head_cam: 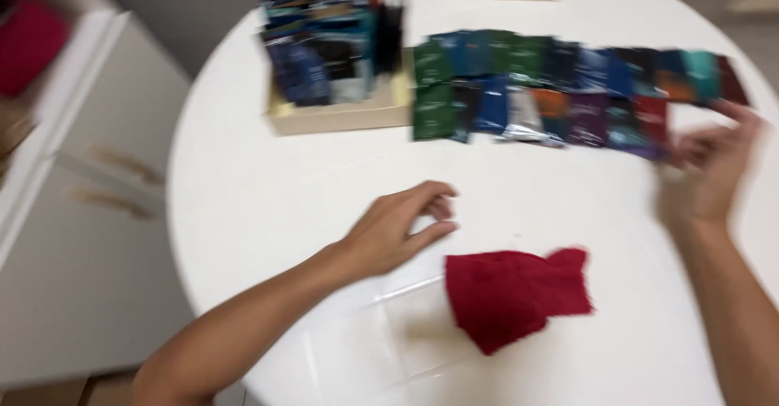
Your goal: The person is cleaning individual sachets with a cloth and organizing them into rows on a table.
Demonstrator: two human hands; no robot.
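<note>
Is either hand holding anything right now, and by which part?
Left hand holds nothing, hovering above the table. Right hand is too blurred to tell.

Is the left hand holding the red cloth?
No, the left hand hovers curled over the white table, just beside the red cloth, not gripping it.

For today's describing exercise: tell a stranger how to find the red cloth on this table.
Start at the round white table. Near its front edge, just beyond the left hand, lies the red cloth, partly over a clear plastic sheet. It is the only soft, plain, frayed piece; the small packets in rows farther back are glossy and many-coloured.
</note>
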